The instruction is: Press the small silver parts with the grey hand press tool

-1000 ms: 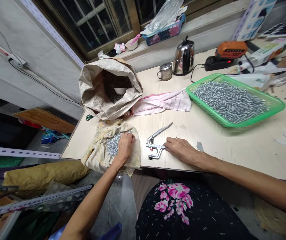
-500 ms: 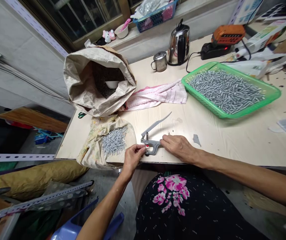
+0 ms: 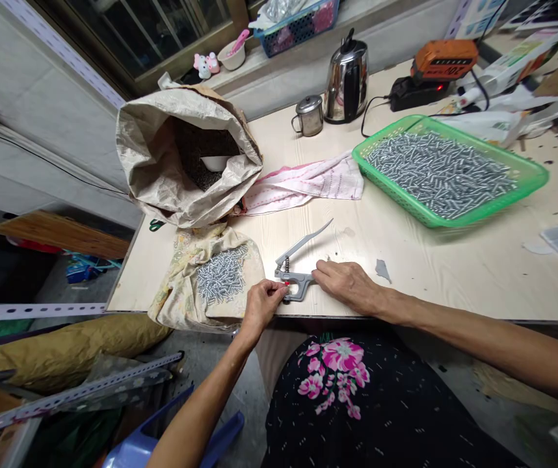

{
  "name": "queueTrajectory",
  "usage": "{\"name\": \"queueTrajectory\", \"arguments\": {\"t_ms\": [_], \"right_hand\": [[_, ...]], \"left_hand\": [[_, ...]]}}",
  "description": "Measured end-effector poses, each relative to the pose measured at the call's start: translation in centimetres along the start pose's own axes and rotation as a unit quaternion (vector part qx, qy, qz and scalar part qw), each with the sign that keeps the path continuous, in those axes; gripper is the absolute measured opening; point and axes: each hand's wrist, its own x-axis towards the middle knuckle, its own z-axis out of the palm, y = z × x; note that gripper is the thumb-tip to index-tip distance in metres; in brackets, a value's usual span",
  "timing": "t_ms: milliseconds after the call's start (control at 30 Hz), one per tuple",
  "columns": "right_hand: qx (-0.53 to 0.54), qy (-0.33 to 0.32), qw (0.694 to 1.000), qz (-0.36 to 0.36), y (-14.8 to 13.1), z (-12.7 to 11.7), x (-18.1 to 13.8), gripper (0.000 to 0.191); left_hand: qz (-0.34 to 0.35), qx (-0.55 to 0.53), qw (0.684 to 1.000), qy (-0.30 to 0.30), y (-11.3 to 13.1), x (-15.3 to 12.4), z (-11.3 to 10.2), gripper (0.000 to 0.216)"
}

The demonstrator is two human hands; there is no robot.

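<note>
Grey snap-fastener pliers (image 3: 300, 278) lie on the table near its front edge, with the upper lever raised and a spring at the jaw. My right hand (image 3: 345, 284) is closed around the end of their lower handle. At the jaw, beside a small red part, my left hand (image 3: 263, 303) pinches thumb and fingertips together; whatever is between them is too small to make out. Left of that hand, a heap of small silvery metal pins (image 3: 221, 274) rests on a patterned cloth (image 3: 169, 296).
A green basket (image 3: 535, 184) full of similar metal pieces stands at the right. An open sack (image 3: 145, 153) with a white scoop stands at the back left. A pink-white towel (image 3: 308, 182), metal mug (image 3: 309, 117) and kettle (image 3: 345, 81) are farther back.
The view has shifted slightly. My left hand stays at the jaw with its fingertips together, and my right hand keeps its hold on the pliers' handle.
</note>
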Motion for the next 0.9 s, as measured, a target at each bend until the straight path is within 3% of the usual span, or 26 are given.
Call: {"name": "queueTrajectory", "arguments": {"t_ms": [200,467,500,600,667,767,900], "right_hand": [[0.033,-0.070,0.996,0.032,0.3,0.1,0.4,0.021],[0.062,-0.108,0.991,0.049,1.1,-0.5,0.7,0.015],[0.067,-0.098,0.991,0.053,1.4,-0.7,0.8,0.020],[0.058,-0.081,0.992,0.075,3.0,-1.1,1.3,0.067],[0.054,-0.106,0.989,0.083,4.1,-1.1,1.9,0.089],[0.064,-0.154,0.983,0.071,5.3,-0.9,2.5,0.099],[0.057,-0.140,0.987,0.046,5.6,-0.7,2.7,0.101]], "left_hand": [[-0.117,-0.043,0.991,-0.050,0.9,0.3,0.0,0.014],[-0.185,-0.062,0.979,-0.065,1.8,0.6,0.0,0.012],[-0.185,-0.062,0.979,-0.063,1.9,0.7,0.0,0.012],[-0.183,-0.059,0.980,-0.057,2.0,0.7,0.1,0.013],[-0.186,-0.059,0.979,-0.056,2.0,0.7,0.1,0.015],[-0.190,-0.065,0.978,-0.053,1.9,0.5,0.1,0.017],[-0.181,-0.075,0.979,-0.049,1.6,0.4,0.1,0.019]]}}
